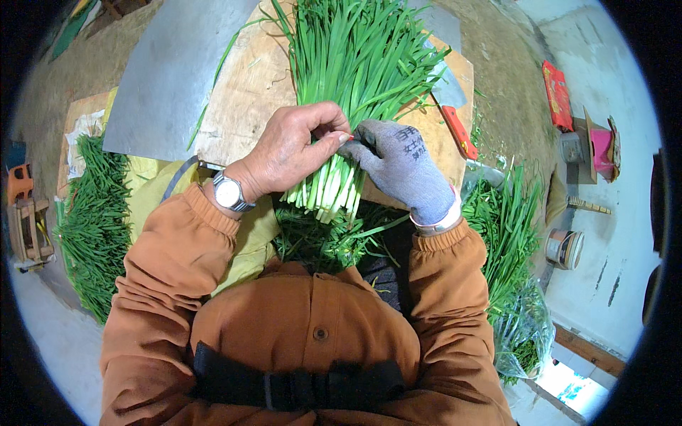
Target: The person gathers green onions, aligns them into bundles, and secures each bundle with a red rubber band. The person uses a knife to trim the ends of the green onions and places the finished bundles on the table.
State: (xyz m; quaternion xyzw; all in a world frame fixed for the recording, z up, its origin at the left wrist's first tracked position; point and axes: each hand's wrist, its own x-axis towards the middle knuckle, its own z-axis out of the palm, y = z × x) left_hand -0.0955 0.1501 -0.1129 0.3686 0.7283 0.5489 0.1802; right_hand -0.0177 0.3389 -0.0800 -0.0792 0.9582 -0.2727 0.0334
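Green chive bunch (348, 78) gripped between left hand (295, 149), gloved right hand (398, 163).

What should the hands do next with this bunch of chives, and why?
Probably slide the left hand down toward the pale stem ends. It wraps the chive bunch above them, the gloved right hand pinches beside it, and the stems hang loose and uneven past the wooden board edge.

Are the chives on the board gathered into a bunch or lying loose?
Gathered. The left hand and gloved right hand squeeze the chives together at their pale stems, while the leaves fan out across the wooden board.
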